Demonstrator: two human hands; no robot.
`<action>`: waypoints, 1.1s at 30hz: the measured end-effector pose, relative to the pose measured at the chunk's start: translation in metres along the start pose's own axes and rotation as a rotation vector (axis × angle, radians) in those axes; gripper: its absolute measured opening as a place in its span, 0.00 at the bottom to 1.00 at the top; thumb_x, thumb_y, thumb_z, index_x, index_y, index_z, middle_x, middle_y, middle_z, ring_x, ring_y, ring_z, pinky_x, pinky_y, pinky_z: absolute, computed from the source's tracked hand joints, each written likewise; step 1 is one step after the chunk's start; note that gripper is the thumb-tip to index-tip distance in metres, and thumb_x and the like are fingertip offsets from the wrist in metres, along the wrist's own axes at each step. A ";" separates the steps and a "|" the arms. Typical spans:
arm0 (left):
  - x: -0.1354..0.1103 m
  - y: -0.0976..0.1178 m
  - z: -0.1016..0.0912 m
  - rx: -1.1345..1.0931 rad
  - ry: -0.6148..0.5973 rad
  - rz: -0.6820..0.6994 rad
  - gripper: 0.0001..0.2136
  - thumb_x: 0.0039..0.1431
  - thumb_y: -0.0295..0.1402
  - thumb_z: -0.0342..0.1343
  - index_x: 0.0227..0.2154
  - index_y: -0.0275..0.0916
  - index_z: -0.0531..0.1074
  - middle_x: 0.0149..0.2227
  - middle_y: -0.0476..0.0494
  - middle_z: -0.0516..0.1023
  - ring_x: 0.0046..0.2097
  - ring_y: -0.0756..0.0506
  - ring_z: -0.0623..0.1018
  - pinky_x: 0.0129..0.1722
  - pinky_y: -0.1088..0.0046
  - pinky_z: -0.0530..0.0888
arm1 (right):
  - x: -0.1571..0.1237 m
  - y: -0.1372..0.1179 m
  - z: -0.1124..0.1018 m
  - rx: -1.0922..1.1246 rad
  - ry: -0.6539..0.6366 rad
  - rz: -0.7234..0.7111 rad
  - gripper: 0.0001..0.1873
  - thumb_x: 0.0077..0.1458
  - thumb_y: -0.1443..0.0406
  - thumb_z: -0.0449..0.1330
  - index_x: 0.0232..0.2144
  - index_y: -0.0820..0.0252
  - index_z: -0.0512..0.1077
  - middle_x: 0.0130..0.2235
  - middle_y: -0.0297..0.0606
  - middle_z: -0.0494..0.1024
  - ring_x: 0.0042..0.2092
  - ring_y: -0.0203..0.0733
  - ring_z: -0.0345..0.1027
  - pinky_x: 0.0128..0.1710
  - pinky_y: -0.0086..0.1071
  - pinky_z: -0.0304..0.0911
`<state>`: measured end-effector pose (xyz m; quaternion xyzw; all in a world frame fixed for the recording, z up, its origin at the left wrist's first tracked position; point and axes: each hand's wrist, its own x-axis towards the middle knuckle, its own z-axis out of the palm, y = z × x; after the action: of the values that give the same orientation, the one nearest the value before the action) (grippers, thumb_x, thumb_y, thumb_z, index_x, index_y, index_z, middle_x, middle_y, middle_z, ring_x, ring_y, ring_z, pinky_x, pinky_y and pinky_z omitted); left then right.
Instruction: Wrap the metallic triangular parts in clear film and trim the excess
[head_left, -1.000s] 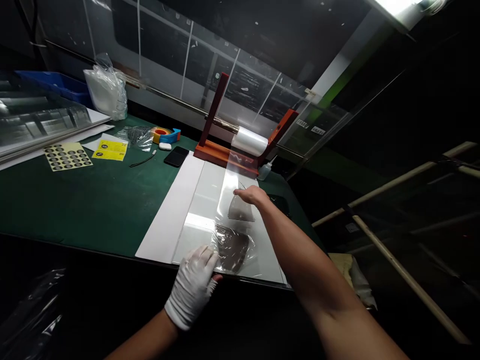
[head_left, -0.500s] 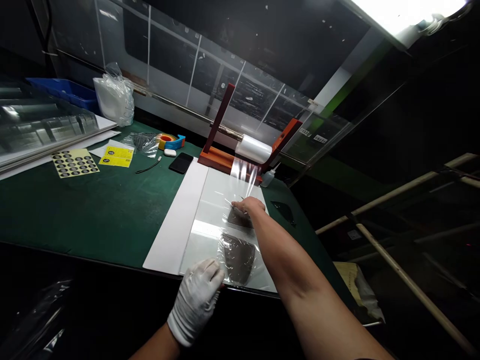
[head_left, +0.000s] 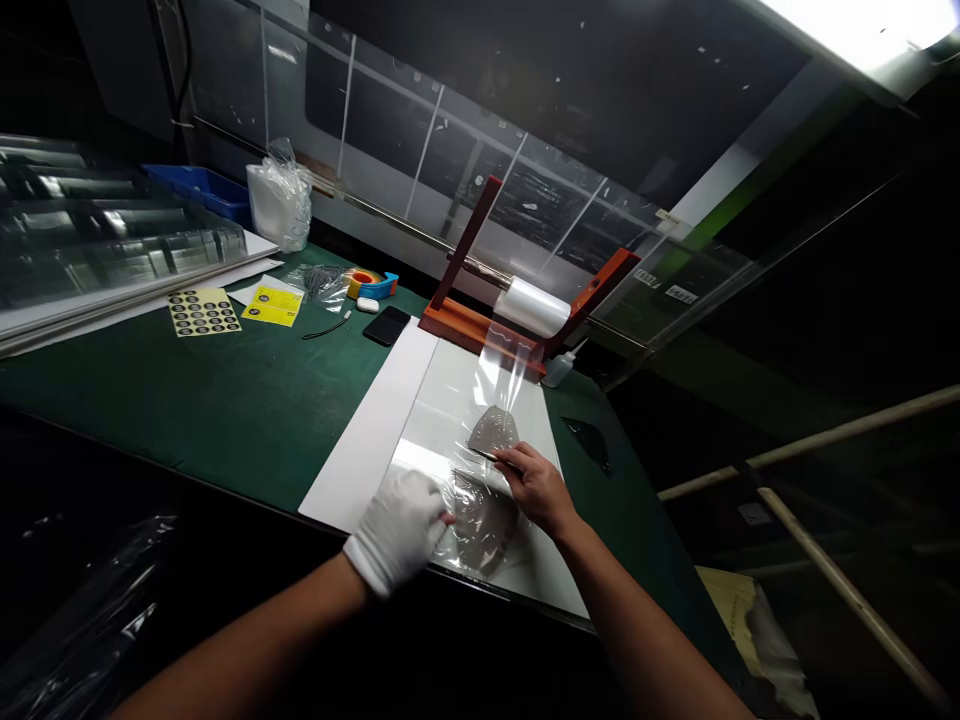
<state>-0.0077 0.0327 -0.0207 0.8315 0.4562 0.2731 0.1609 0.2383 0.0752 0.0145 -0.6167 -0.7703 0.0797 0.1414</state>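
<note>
Clear film [head_left: 498, 370] runs down from its roll [head_left: 534, 306] over a glass sheet [head_left: 427, 415]. Two dark tinted, curved-edged pieces lie along the film: an upper piece [head_left: 494, 430] and a larger lower piece [head_left: 480, 530]. My right hand [head_left: 534, 488], bare, is closed around a thin pointed tool [head_left: 484, 455], its tip between the two pieces. What kind of tool it is, I cannot make out. In a white glove with a bare fingertip, my left hand [head_left: 401, 525] is curled at the film's left edge by the lower piece; whatever its fingers pinch is hidden.
A reddish wooden stand [head_left: 480, 335] carries the roll. A squeeze bottle [head_left: 559, 368] and another dark piece [head_left: 587, 443] lie to the right. Leftward are a phone [head_left: 387, 326], a tape dispenser [head_left: 373, 284], a sticker sheet [head_left: 204, 312] and stacked panels [head_left: 112, 235].
My right hand has drawn back toward me from the upper piece, uncovering it, and the thin tool now shows. My left hand has moved up from the table's edge onto the glass.
</note>
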 end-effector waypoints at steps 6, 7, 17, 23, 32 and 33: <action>0.086 -0.030 -0.004 0.031 -0.094 0.025 0.19 0.53 0.41 0.68 0.47 0.42 0.79 0.50 0.39 0.78 0.53 0.35 0.73 0.54 0.57 0.71 | 0.009 0.002 0.015 -0.053 -0.026 -0.067 0.09 0.63 0.63 0.58 0.40 0.53 0.79 0.41 0.36 0.78 0.39 0.42 0.73 0.40 0.32 0.64; 0.095 -0.035 -0.001 0.033 -0.126 0.061 0.21 0.50 0.42 0.70 0.47 0.42 0.79 0.51 0.39 0.77 0.55 0.35 0.73 0.56 0.58 0.71 | 0.010 0.001 0.017 -0.060 -0.029 -0.073 0.08 0.63 0.63 0.58 0.40 0.53 0.79 0.41 0.36 0.78 0.39 0.42 0.73 0.40 0.32 0.64; 0.104 -0.057 0.014 0.072 -0.268 0.156 0.22 0.51 0.46 0.67 0.49 0.44 0.79 0.59 0.37 0.73 0.62 0.32 0.69 0.60 0.53 0.66 | -0.004 0.027 0.006 -0.119 -0.073 -0.041 0.09 0.64 0.63 0.56 0.38 0.52 0.78 0.40 0.35 0.77 0.38 0.40 0.72 0.38 0.30 0.62; 0.103 -0.059 0.013 0.048 -0.242 0.190 0.21 0.54 0.42 0.66 0.50 0.44 0.78 0.60 0.37 0.73 0.63 0.31 0.68 0.61 0.52 0.66 | -0.067 0.093 -0.033 -0.150 -0.025 0.092 0.12 0.63 0.62 0.53 0.33 0.53 0.76 0.36 0.35 0.76 0.36 0.42 0.72 0.35 0.33 0.62; 0.100 -0.050 0.012 -0.008 -0.189 0.126 0.25 0.52 0.47 0.66 0.51 0.41 0.77 0.57 0.37 0.75 0.60 0.33 0.71 0.60 0.54 0.67 | -0.096 0.051 -0.006 0.070 0.129 0.144 0.19 0.60 0.52 0.59 0.49 0.51 0.76 0.44 0.40 0.77 0.42 0.43 0.76 0.40 0.34 0.72; 0.097 -0.048 0.011 -0.015 -0.171 0.099 0.25 0.52 0.47 0.66 0.51 0.41 0.77 0.57 0.37 0.76 0.60 0.34 0.71 0.60 0.55 0.67 | -0.093 0.036 0.004 0.126 0.107 0.120 0.22 0.60 0.52 0.59 0.54 0.50 0.74 0.49 0.40 0.76 0.43 0.43 0.77 0.42 0.33 0.73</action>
<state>0.0088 0.1404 -0.0244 0.8721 0.3971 0.2120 0.1919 0.2887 -0.0067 -0.0110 -0.6549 -0.7169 0.1033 0.2156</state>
